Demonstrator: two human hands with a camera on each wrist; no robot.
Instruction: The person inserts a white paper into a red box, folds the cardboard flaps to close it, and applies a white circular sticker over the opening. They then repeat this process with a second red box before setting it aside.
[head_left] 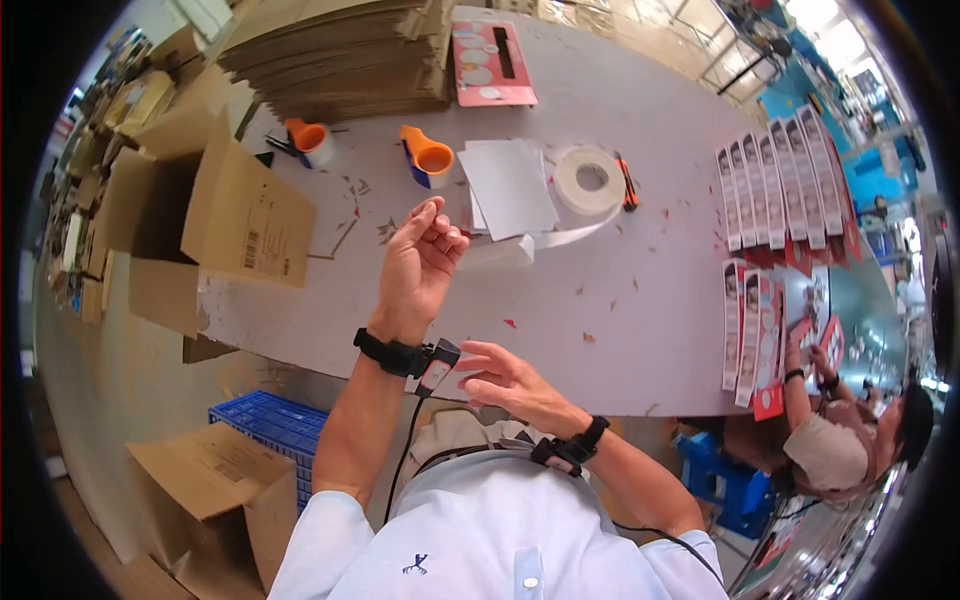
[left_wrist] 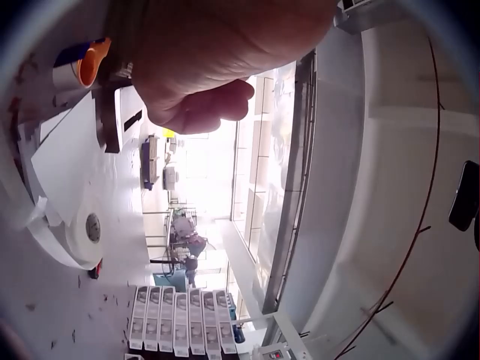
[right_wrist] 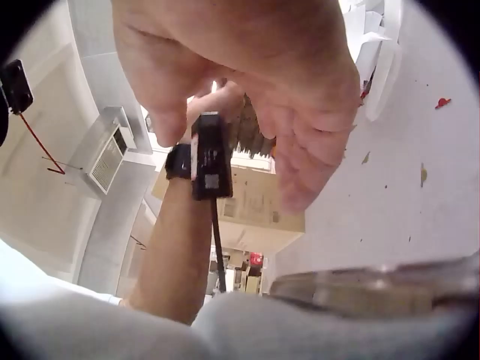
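My left hand (head_left: 425, 265) is raised over the table's front part, palm up with the fingers loosely curled; nothing shows in it. A small black camera (head_left: 437, 366) is strapped to that wrist. Close beside this camera, my right hand (head_left: 515, 388) reaches in from the right with fingers spread and relaxed. The right wrist view shows the right hand (right_wrist: 300, 97) with thumb and fingers apart, and the strapped camera (right_wrist: 211, 157) beyond them. Past the left hand lie white paper sheets (head_left: 508, 190) and a roll of white labels or tape (head_left: 588, 182), its loose strip trailing left.
Two orange-handled tape dispensers (head_left: 430, 157) (head_left: 312, 140) stand behind. A red-and-black cutter (head_left: 627, 183) lies by the roll. An open carton (head_left: 255, 215) is at left, flattened cardboard (head_left: 340, 60) at the back, rows of printed packages (head_left: 780, 185) at right. Another person (head_left: 835, 440) works at right.
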